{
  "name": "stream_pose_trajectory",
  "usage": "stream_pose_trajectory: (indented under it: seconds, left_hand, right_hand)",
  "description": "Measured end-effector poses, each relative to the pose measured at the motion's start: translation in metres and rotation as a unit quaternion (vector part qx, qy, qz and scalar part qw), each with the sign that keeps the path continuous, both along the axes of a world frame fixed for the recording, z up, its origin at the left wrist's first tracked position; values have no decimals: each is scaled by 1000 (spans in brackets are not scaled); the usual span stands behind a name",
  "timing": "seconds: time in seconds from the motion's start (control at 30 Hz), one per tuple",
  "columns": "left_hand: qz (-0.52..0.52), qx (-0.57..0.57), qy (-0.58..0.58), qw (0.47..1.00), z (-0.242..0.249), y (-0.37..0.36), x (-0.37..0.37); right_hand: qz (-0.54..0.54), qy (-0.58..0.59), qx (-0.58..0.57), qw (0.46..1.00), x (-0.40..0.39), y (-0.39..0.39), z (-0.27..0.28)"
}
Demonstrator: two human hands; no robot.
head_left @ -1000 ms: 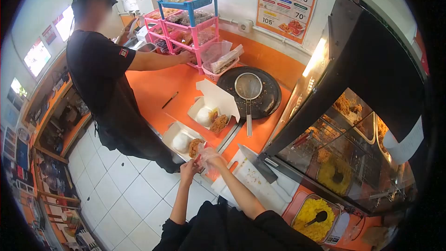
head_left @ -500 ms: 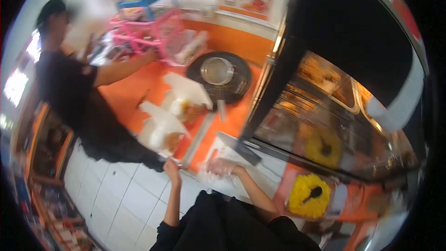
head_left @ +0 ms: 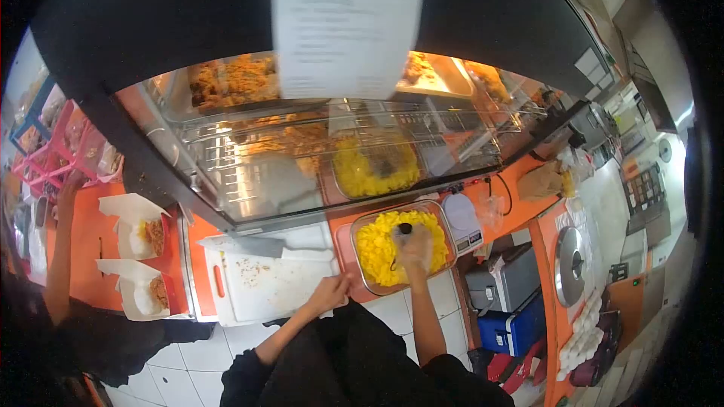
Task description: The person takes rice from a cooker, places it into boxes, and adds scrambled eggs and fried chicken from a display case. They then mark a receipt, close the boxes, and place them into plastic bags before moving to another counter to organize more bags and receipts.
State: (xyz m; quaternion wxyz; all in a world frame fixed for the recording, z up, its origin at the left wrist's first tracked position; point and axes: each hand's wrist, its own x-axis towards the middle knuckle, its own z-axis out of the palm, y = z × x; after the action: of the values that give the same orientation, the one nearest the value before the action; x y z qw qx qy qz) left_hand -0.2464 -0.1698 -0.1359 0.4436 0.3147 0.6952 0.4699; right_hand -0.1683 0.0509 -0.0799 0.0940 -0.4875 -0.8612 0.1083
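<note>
A clear rectangular dish [head_left: 451, 264] holds chopped yellow food [head_left: 377, 245]. My right hand [head_left: 416, 250], in a clear plastic glove and slightly blurred, is over the food with its fingers closed around a black spoon [head_left: 406, 228]; much of the spoon is hidden. My bare left hand [head_left: 330, 295] has its fingers curled in at the dish's near left corner, beside the cutting board. What they grip, if anything, is hidden. Left of the dish lies the white cutting board [head_left: 264, 283], scattered with brown crumbs, and a cleaver [head_left: 253, 246] rests along its far edge.
A glass warming cabinet [head_left: 302, 215] with fried food stands behind the dish. To the left are two open food boxes [head_left: 139, 298] and a person's arm [head_left: 60, 241] by a pink rack [head_left: 75, 139]. A kitchen scale [head_left: 464, 222] sits right of the dish.
My view has swung right, from the food boxes to the yellow food. The gloved right hand has moved from the cutting board to the spoon; my left hand has come to the dish's corner.
</note>
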Motion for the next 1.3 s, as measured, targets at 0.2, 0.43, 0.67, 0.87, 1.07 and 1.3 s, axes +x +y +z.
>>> stream_pose_trajectory:
  seconds: [0.2, 0.43, 0.67, 0.87, 1.07, 1.3]
  left_hand:
    - [25, -22, -12, 999, -5, 34, 31]
    - [81, 5, -38, 996, -4, 35, 41]
    - [114, -32, 39, 992, 8, 40, 49]
    - [118, 19, 89, 989, 5, 41, 51]
    - [100, -12, 118, 988, -11, 44, 49]
    - [37, 6, 63, 997, -23, 31, 38]
  right_hand:
    - [122, 54, 85, 987, 31, 26, -38]
    - [41, 8, -40, 998, 50, 45, -6]
    - [204, -84, -62, 973, 37, 33, -17]
    - [217, -125, -127, 960, 33, 41, -11]
    - [240, -78, -191, 949, 35, 65, -29]
    - [-16, 77, -542, 837, 45, 83, -4]
